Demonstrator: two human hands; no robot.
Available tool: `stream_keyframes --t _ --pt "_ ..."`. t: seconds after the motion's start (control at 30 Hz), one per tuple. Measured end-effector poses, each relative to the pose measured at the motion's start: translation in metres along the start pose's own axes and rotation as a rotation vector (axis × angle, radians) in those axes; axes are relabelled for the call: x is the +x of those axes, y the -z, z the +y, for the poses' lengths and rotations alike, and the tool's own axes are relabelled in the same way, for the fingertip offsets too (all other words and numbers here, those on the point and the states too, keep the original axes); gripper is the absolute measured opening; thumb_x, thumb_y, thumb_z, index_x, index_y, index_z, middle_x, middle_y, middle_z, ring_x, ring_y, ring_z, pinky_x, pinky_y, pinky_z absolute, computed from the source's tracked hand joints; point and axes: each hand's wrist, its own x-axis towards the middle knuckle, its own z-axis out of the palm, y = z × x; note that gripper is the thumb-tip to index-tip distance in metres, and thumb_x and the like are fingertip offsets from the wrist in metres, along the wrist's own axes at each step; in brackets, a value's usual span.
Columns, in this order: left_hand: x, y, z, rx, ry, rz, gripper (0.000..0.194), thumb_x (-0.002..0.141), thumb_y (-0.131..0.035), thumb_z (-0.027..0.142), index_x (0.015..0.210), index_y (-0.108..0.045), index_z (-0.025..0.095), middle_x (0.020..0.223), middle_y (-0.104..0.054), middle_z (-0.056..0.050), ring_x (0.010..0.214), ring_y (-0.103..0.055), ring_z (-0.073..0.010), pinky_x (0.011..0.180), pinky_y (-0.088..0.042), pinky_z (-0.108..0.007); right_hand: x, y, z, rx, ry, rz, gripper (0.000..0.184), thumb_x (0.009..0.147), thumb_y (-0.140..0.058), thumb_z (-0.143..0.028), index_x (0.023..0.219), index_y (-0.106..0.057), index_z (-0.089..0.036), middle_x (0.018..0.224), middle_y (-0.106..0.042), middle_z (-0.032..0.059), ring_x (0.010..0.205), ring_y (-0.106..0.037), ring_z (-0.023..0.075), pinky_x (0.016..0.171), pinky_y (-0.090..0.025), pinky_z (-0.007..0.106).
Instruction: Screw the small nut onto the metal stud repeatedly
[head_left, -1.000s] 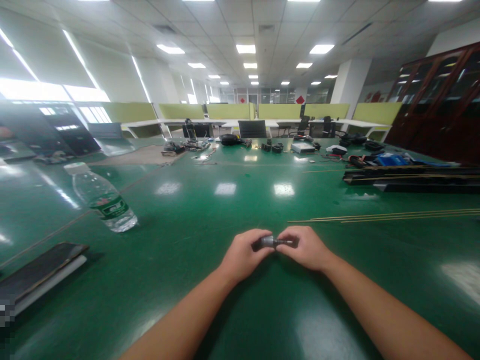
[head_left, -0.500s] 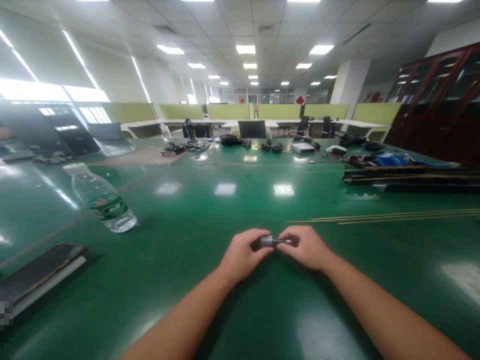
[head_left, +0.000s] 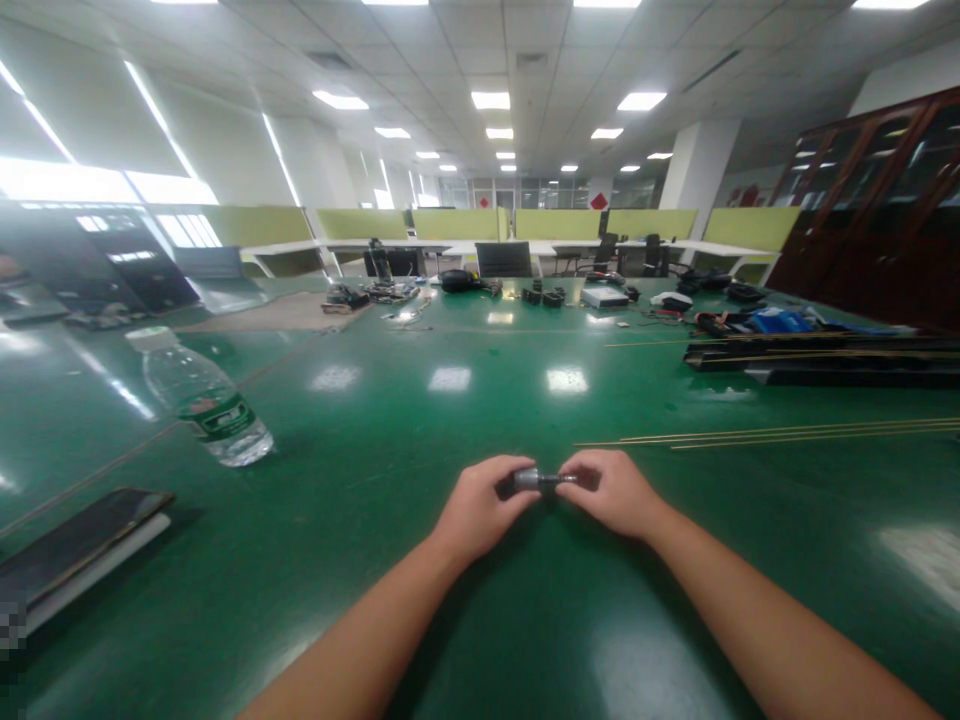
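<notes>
Grey cylinder [head_left: 527,480] — clamped in left hand [head_left: 478,508]; thin shaft [head_left: 550,479] — pinched by right hand [head_left: 616,492].

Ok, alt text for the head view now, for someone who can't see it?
The person's left grip and right grip hold a small grey cylinder with a thin shaft at a glossy green table; a bottle is at left, thin rods lie at right.

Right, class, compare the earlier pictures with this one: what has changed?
The left hand has shifted slightly left with the small metal piece, so the gap to the right hand has widened a little. Nothing was visibly let go. The bottle and black bars stayed put.
</notes>
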Motion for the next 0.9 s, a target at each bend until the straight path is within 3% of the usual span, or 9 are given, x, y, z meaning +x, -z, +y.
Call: stream_keyframes --t 0.53,0.73,0.9 --pt "0.002 0.008 0.000 -0.035 0.105 0.014 0.030 0.074 -0.077 0.026 0.104 -0.072 0.024 0.105 -0.073 -0.002 0.097 -0.066 -0.0199 0.092 -0.049 -0.033 0.002 0.002 0.004 -0.008 -0.048 0.032 0.010 0.079 -0.070 -0.027 0.081 -0.075 -0.018 0.073 -0.073 0.0030 0.066 -0.063 0.0172 0.062 -0.046 0.027" --pt "0.006 0.014 -0.001 -0.402 0.410 0.192 0.031 0.072 -0.078 0.040 0.094 -0.073 0.018 0.087 -0.071 -0.004 0.078 -0.062 -0.0172 0.074 -0.048 -0.028 0.003 0.002 0.006 0.023 -0.110 0.079 0.014 0.079 -0.069 -0.030 0.082 -0.074 -0.018 0.074 -0.074 0.0041 0.065 -0.064 0.0178 0.061 -0.046 0.027" --pt "0.003 0.025 -0.005 -0.603 0.526 0.281 0.050 0.081 -0.064 0.048 0.116 -0.062 0.014 0.104 -0.070 -0.011 0.078 -0.064 -0.0152 0.072 -0.053 -0.028 0.002 0.001 0.007 0.062 -0.125 0.057 0.016 0.079 -0.069 -0.031 0.083 -0.074 -0.017 0.075 -0.074 0.0048 0.067 -0.064 0.0180 0.063 -0.047 0.027"
